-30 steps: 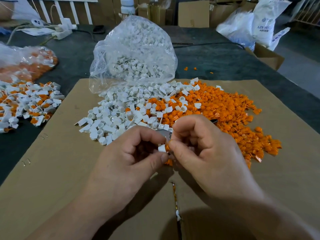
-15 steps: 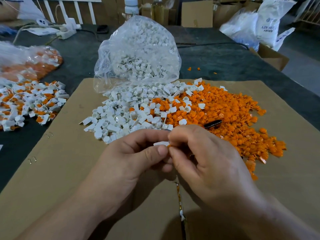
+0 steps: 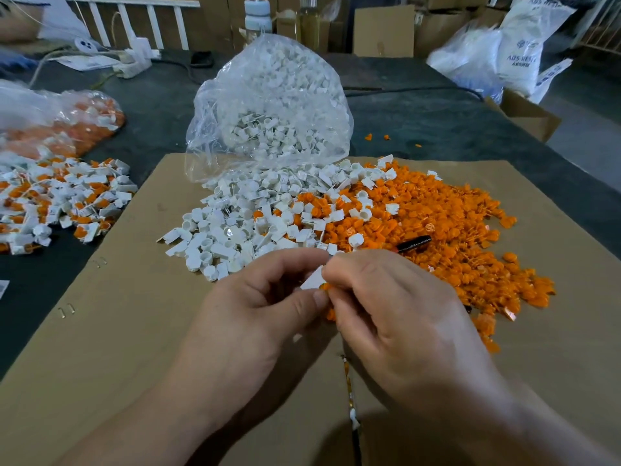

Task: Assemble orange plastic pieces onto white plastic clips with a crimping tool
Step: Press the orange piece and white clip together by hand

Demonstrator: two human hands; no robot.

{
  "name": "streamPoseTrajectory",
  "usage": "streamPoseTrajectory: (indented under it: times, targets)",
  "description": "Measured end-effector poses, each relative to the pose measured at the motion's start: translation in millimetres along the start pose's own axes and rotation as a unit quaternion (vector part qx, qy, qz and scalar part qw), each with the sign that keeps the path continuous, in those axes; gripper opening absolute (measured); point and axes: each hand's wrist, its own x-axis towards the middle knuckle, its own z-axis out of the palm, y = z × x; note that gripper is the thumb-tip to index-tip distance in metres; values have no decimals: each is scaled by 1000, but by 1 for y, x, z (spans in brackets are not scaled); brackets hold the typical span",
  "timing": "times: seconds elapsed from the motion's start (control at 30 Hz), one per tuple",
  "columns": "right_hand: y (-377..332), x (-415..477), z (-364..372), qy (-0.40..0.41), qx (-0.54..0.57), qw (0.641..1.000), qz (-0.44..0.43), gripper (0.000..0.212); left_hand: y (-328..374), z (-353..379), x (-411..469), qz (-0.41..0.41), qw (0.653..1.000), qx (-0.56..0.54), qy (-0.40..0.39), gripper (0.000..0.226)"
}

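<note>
white clip [image 3: 314, 280] pinched in my left hand [image 3: 255, 317], orange piece [image 3: 325, 286] pinched in my right hand [image 3: 396, 317], over the cardboard [image 3: 134, 331] near edge; i'd align squarely before pressing.

Head view, close, facing forward-down over cardboard [image 3: 100, 348].

Brown cardboard sheet [image 3: 100, 348] spread over the near half of the dark tabletop [image 3: 437, 122], two metal staples [image 3: 66, 309] showing by the sheet's left edge. At the far left corner, a white power strip [image 3: 132, 63]. A black cable [image 3: 403, 90] runs along the far edge. Off the far right corner, a printed white sack [image 3: 524, 52] stands above an open cardboard box [image 3: 524, 112].
</note>
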Motion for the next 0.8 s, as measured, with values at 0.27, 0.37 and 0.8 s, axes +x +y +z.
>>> streamPoseTrajectory:
  times: [0.27,0.37,0.8]
  targets:
    - [1,-1,1,-15,37,999,-4,23,4,2,3,-81,976,-202,-20,26]
    - [1,0,1,-5,58,998,26,19,4,1,5,-90,975,-204,-17,23]
    - [15,-1,7,-78,445,845,285,8,0,3,4,-47,993,-110,23,28]
